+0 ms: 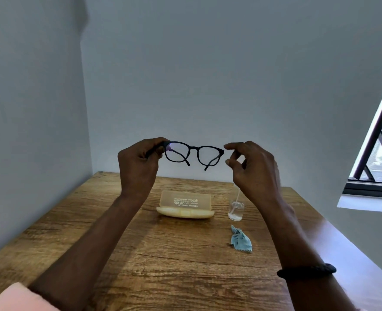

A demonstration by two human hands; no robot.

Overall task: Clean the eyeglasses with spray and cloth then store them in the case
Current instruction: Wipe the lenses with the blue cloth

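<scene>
Black-framed eyeglasses (194, 149) are held up in the air above the table, lenses facing me, temples partly folded behind. My left hand (138, 162) grips the frame's left end. My right hand (252, 167) is at the frame's right corner with index finger and thumb curved and apart; the corner sits at the gap between them, not clearly pinched. A pale yellow translucent case (186, 204) lies open on the table below, its lid upright. To its right stands a small clear spray bottle (236, 209), partly hidden by my right wrist. In front of the bottle lies a crumpled light blue cloth (241, 240).
The wooden table (163, 254) stands in a corner, with grey walls at the left and back. A barred window (378, 153) is on the right. A black band circles my right wrist.
</scene>
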